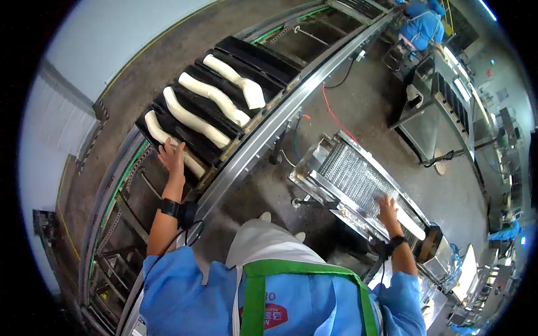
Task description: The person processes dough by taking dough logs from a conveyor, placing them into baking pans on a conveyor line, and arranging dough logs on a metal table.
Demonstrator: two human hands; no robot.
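Observation:
My left hand [172,159], its fingers apart, rests over the nearest long pale dough roll [158,131], which lies in a black tray [147,139]. Beside it, more dough rolls [193,120] lie in neighbouring black trays, and the farthest one [242,85] has a thick, bent end. On the right, my right hand [388,211] is above a metal mesh belt [358,176] with its fingers spread. Next to that hand a straight, smooth dough roll [411,224] lies along the belt; my fingers partly cover its upper end, and I cannot tell whether they touch it.
The trays sit on a chain conveyor with a metal side rail [319,84]. A red hose [332,109] runs near the mesh conveyor. A co-worker in blue [423,28] is at the far upper right, near a steel table [423,123]. Cables hang from my wristbands.

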